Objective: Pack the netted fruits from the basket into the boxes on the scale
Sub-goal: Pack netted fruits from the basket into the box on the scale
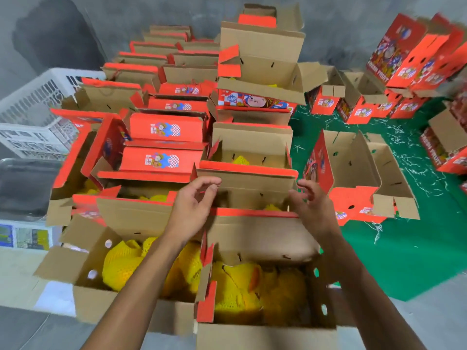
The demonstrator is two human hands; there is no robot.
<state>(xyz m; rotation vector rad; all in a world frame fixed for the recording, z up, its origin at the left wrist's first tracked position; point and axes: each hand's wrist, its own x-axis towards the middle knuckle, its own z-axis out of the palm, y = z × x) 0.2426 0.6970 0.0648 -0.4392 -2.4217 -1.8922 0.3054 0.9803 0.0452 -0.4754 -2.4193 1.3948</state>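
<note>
Head cam, looking down on a floor packed with red-and-brown cardboard boxes, flaps up all over the place. Both arms reach forward over the two nearest boxes. The left hand [193, 205] hangs at the left end of a brown cardboard flap [252, 181] on the open red-edged cardboard box [252, 198] straight ahead, fingers loosely curled with the thumb apart from them; I honestly can't tell if the fingertips touch the flap or just hover by it. The right hand [312, 208] is at the flap's right end, fingers also spread and loosely curved, clamped on nothing that I can see. That flap's long axis runs left to right across the view, and a bit of yellow netting shows inside the box beneath it. The fruits in yellow foam netting [235, 289] sit mostly in the two closest boxes under the forearms, bunched together in a lumpy pile, so no clear direction for any single one. Further back, more yellow peeks out of other open boxes. A white plastic lattice basket [38, 107] stands at the far left, well apart from the hands. On the right there's a green mat [404, 248] scattered with pale shredded strips, with more printed red boxes [409, 54] stacked behind it.
</note>
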